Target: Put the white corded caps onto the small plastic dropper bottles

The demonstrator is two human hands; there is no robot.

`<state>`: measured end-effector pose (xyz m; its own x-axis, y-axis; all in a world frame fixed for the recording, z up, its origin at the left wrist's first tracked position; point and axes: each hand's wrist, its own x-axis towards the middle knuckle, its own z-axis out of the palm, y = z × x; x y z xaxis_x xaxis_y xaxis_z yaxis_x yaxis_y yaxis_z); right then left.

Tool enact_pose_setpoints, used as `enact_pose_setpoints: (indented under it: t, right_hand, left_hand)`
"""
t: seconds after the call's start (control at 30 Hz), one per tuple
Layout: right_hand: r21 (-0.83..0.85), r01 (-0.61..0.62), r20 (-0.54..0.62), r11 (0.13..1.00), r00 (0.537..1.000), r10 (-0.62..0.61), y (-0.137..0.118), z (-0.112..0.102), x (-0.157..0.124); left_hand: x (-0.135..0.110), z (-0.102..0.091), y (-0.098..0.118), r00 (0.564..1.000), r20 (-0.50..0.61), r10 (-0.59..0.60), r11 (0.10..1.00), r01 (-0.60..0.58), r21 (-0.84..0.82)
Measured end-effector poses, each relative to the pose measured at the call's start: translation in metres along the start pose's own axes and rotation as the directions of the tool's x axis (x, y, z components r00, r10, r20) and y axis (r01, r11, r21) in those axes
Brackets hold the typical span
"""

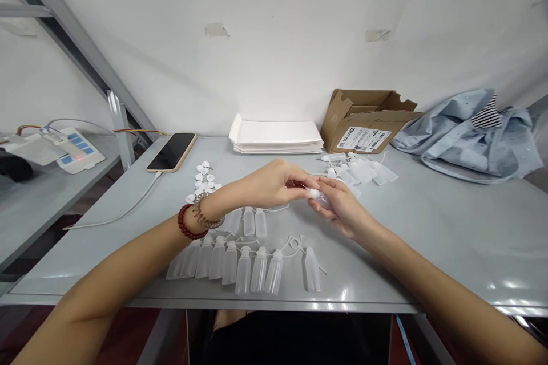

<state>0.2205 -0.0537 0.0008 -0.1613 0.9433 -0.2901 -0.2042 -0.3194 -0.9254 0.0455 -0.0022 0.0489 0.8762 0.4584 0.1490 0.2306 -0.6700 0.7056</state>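
My right hand (345,205) is wrapped round a small translucent plastic bottle (322,199) with a white top, tilted toward the left. At that top, my left hand (286,182) is closed in a pinch with thumb and fingertips; the fingers partly hide what they grip, which looks like the bottle's white cap (313,192). Below the hands, several similar bottles (244,271) lie in rows on the grey table, thin white straps at their necks. One bottle (312,270) lies a little apart on the right. Several small white round pieces (208,179) are scattered beyond my left wrist.
Behind my right hand lies a pile of more bottles (359,170). A cardboard box (363,122), a stack of white envelopes (276,137) and a light blue cloth (462,137) line the wall. A phone (173,152) with a charging cable (137,205) lies left.
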Motion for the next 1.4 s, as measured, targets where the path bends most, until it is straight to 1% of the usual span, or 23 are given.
enact_pose_setpoints:
  t: [0.1,0.17,0.2,0.27,0.37,0.4,0.47,0.53,0.57,0.63,0.67,0.7,0.73,0.8,0.87,0.93,0.97,1.1,1.2,1.3,1.4]
  right_hand:
    - [0.054,-0.12,0.117,0.991,0.987,0.113,0.0,-0.004,0.001]
    - [0.061,-0.142,0.156,0.988,0.979,0.131,0.001,-0.004,0.001]
    - [0.058,-0.13,0.155,0.99,0.981,0.12,0.002,-0.003,0.0]
    - [0.036,-0.068,0.111,0.997,0.992,0.064,0.002,-0.001,0.0]
    - [-0.018,0.034,-0.02,0.999,0.999,-0.034,0.002,0.005,0.0]
    - [-0.032,0.052,-0.059,0.998,0.997,-0.054,0.002,0.006,0.0]
    - [-0.043,0.066,-0.109,0.997,0.992,-0.07,0.003,0.01,-0.001]
    - [-0.047,0.065,-0.123,0.997,0.99,-0.071,0.003,0.012,-0.001]
    - [-0.049,0.067,-0.125,0.997,0.989,-0.072,0.003,0.012,0.0]
    - [-0.051,0.074,-0.142,0.996,0.987,-0.081,0.003,0.011,0.001]
    - [-0.052,0.085,-0.159,0.995,0.983,-0.093,0.003,0.01,0.002]
    - [-0.052,0.099,-0.182,0.994,0.978,-0.107,0.002,0.008,0.003]
    - [-0.052,0.113,-0.204,0.992,0.971,-0.122,0.001,0.005,0.003]
    - [-0.049,0.14,-0.233,0.989,0.961,-0.148,-0.001,0.001,0.005]
    - [-0.042,0.157,-0.235,0.987,0.958,-0.163,-0.003,-0.003,0.007]
    - [-0.042,0.16,-0.234,0.986,0.958,-0.166,-0.003,-0.005,0.007]
    - [-0.046,0.159,-0.236,0.986,0.958,-0.165,-0.003,-0.005,0.007]
    - [-0.076,0.145,-0.233,0.986,0.959,-0.159,-0.003,-0.003,0.005]
    - [-0.11,0.15,-0.188,0.983,0.968,-0.168,-0.002,-0.001,0.004]
    - [-0.153,0.157,-0.129,0.976,0.976,-0.177,0.0,0.0,0.002]
    - [-0.206,0.166,-0.082,0.964,0.979,-0.186,0.002,0.001,0.001]
  left_hand:
    - [-0.002,0.0,0.001,0.997,-0.02,0.074,0.993,-0.071,0.095]
    - [-0.004,0.0,0.001,0.998,0.003,0.069,0.994,-0.069,0.086]
    - [-0.004,-0.001,0.002,0.998,0.011,0.056,0.996,-0.057,0.063]
    - [-0.005,-0.001,0.002,1.0,-0.014,0.009,1.0,-0.009,0.017]
    - [-0.005,0.001,0.0,0.987,-0.086,-0.137,0.991,0.136,-0.017]
    - [-0.005,0.002,-0.001,0.978,-0.083,-0.192,0.981,0.189,-0.036]
    - [-0.005,0.005,-0.004,0.964,-0.032,-0.265,0.96,0.261,-0.101]
    - [-0.004,0.006,-0.007,0.956,-0.014,-0.292,0.945,0.287,-0.16]
    - [-0.004,0.006,-0.008,0.952,-0.037,-0.303,0.942,0.293,-0.164]
    - [-0.004,0.004,-0.009,0.941,-0.113,-0.318,0.946,0.307,-0.106]
    - [-0.004,0.004,-0.01,0.942,-0.123,-0.313,0.95,0.308,-0.052]
    - [-0.005,0.003,-0.01,0.95,-0.099,-0.296,0.955,0.297,0.003]
    - [-0.006,0.004,-0.009,0.963,-0.046,-0.266,0.962,0.268,0.052]
    - [-0.008,0.008,-0.007,0.979,0.103,-0.177,0.979,0.164,0.122]
    - [-0.01,0.016,-0.005,0.97,0.225,-0.095,0.985,0.059,0.163]
    - [-0.012,0.026,-0.004,0.954,0.293,-0.055,0.981,-0.002,0.192]
    - [-0.012,0.031,-0.005,0.948,0.315,-0.049,0.981,-0.013,0.192]
    - [-0.013,0.043,-0.011,0.945,0.323,-0.057,0.986,0.002,0.168]
    - [-0.012,0.044,-0.013,0.947,0.315,-0.062,0.983,0.003,0.183]
    - [-0.011,0.036,-0.008,0.946,0.31,-0.095,0.977,0.029,0.212]
    - [-0.011,0.019,0.001,0.949,0.259,-0.18,0.967,0.121,0.226]
